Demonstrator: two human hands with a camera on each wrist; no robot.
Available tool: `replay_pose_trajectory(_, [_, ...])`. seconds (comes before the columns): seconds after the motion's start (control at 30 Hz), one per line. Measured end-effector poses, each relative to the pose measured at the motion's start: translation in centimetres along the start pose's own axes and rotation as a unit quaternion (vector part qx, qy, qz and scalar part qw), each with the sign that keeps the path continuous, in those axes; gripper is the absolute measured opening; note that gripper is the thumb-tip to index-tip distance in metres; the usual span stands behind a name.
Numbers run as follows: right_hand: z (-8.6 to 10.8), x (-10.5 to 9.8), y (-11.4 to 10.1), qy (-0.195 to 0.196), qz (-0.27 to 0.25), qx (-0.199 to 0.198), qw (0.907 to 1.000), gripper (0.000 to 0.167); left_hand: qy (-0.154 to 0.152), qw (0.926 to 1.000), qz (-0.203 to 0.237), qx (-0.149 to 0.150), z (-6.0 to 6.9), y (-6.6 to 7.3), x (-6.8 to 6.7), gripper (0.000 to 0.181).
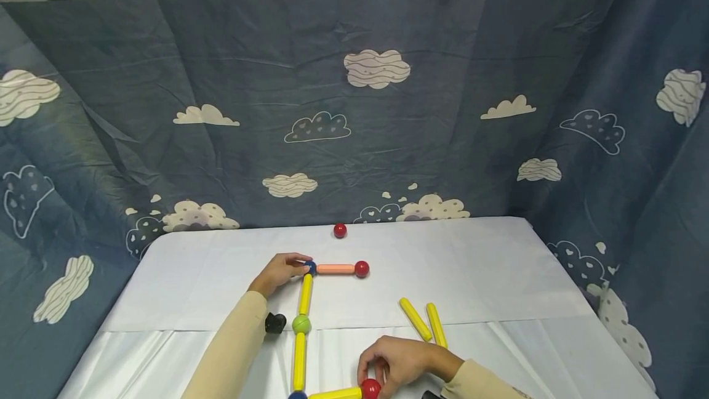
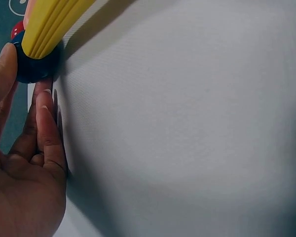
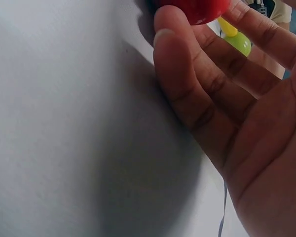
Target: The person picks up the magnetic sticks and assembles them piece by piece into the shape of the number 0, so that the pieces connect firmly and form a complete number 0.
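While your left hand (image 1: 279, 275) pinches a blue ball (image 1: 311, 268) toward the far edge of the white surface (image 1: 471, 257), your right hand (image 1: 403, 359) grips a red ball (image 1: 370, 389) toward the near edge, touching a yellow stick (image 1: 335, 394)!

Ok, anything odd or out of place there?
Nothing looks spilled or damaged. A lone red ball sits near the far edge of the table, joined to nothing, and two yellow rods lie loose beyond the right hand; possibly spare parts.
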State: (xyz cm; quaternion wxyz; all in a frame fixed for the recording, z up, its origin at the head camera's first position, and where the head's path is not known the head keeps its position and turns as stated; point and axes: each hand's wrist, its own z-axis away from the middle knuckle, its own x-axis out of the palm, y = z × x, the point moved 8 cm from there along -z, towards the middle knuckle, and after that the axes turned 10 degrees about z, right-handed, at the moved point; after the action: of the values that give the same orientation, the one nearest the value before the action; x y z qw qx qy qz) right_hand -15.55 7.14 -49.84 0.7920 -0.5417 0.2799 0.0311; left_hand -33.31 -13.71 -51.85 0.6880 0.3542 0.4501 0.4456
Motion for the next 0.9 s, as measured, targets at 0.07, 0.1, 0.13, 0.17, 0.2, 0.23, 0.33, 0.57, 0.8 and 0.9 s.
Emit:
replay_pose_trajectory(0.07, [0.0, -0.1, 0.0, -0.001, 0.002, -0.001, 1.0000, 0.028, 0.000, 1.0000, 0.000, 0.000, 0.0, 0.0, 0.0, 0.029])
replay_pose_trajectory(0.1, [0.0, -0.2, 0.0, -0.001, 0.001, 0.000, 1.0000, 0.028, -0.001, 1.0000, 0.001, 0.000, 0.0, 0.0, 0.0, 0.029])
replay_pose_trajectory(0.13, [0.0, -0.3, 0.1, -0.001, -0.002, 0.001, 1.0000, 0.029, -0.001, 1.0000, 0.002, 0.000, 0.0, 0.1, -0.1, 0.029])
replay_pose_trajectory(0.17, [0.0, -0.4, 0.2, -0.001, -0.006, 0.001, 1.0000, 0.029, -0.001, 1.0000, 0.003, 0.000, 0.0, 0.1, -0.1, 0.029])
replay_pose_trajectory(0.2, [-0.1, -0.6, 0.3, 0.000, -0.015, 0.003, 0.9999, 0.028, -0.001, 1.0000, 0.003, 0.001, 0.0, 0.1, -0.1, 0.029])
replay_pose_trajectory(0.23, [-0.1, -0.8, 0.4, 0.002, -0.022, 0.004, 0.9997, 0.028, -0.002, 1.0000, 0.003, 0.001, 0.0, 0.1, 0.0, 0.029])
replay_pose_trajectory(0.33, [-0.2, -1.8, 0.9, 0.012, -0.038, 0.007, 0.9992, 0.028, -0.003, 1.0000, 0.006, -0.002, -0.1, -0.1, 0.0, 0.029])
replay_pose_trajectory(0.57, [-0.7, -5.7, 1.9, 0.065, -0.046, 0.022, 0.9966, 0.031, -0.007, 1.0000, 0.004, 0.003, -0.1, -0.1, 0.3, 0.029])
replay_pose_trajectory(0.8, [-0.9, -10.5, 3.3, 0.144, 0.032, 0.062, 0.9870, 0.030, -0.001, 1.0000, 0.002, -0.003, -0.2, -0.2, 0.2, 0.029])
replay_pose_trajectory(0.9, [-0.2, -11.8, 4.3, 0.169, 0.052, 0.092, 0.9800, 0.029, 0.000, 1.0000, 0.003, -0.002, -0.3, -0.2, 0.0, 0.029])
